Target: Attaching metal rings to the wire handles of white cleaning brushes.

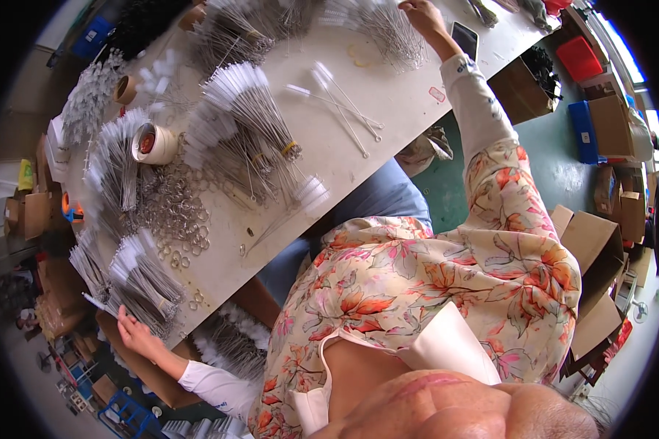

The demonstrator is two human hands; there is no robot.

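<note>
My left hand (140, 338) is at the near left table edge, its fingers closed around the end of a thin white-bristled straw brush (99, 303). Beside it lies a bundle of similar straw brushes (148, 274) with wire stems. Far off at the upper edge, my right hand (422, 16) has its fingers drawn together; what they hold, if anything, I cannot make out. Next to that hand spreads a pile of straw brushes (388, 33). A few loose straw brushes (344, 102) with ring ends lie mid-table.
Rubber-banded brush bundles (249, 102) and many metal rings (179, 212) cover the left of the white table (373, 161). A white tape roll (154, 144) stands among them. A phone (465, 40) lies by my right forearm. Cardboard boxes (523, 88) stand beyond the right edge.
</note>
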